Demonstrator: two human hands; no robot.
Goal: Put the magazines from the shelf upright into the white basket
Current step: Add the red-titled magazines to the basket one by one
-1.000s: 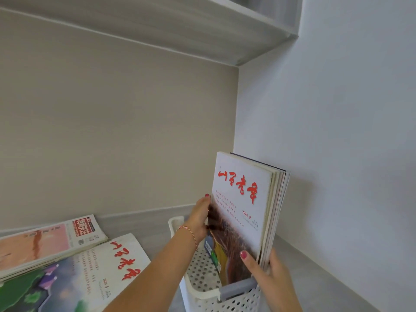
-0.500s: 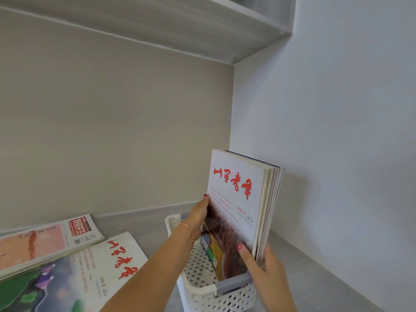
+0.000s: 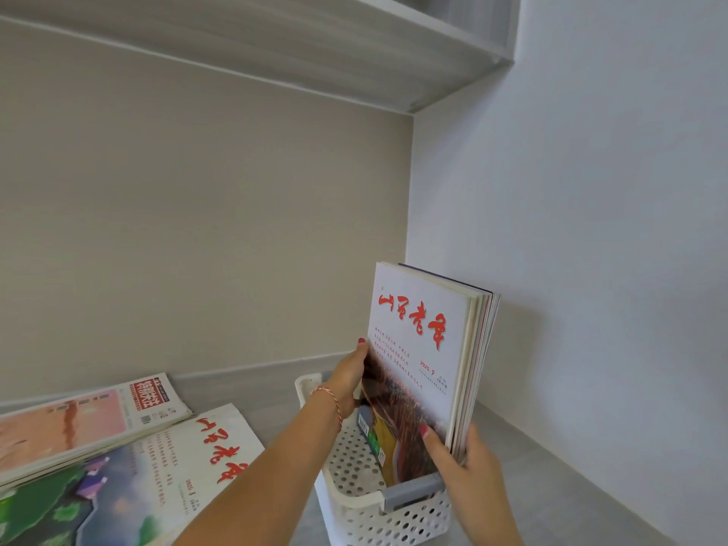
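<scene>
Several magazines (image 3: 427, 348) stand upright in the white perforated basket (image 3: 354, 510) at the lower right; the front one has a white cover with red brush lettering. My left hand (image 3: 348, 378) grips their far edge, thumb up. My right hand (image 3: 468, 466) clasps their near edge, thumb on the front cover. Two more stacks lie flat on the grey shelf to the left: a magazine with red lettering and a green picture (image 3: 149, 478), and behind it a pile topped by a pink cover (image 3: 78, 419).
The basket stands close to the white side wall (image 3: 591, 269) on the right. A beige back panel (image 3: 197, 230) closes the shelf behind. Another shelf board (image 3: 315, 37) runs overhead. The grey shelf surface (image 3: 551, 486) shows beside the basket.
The view has shifted slightly; the upright magazines and both hands stay in nearly the same place, with the stack sitting a touch lower in the basket.
</scene>
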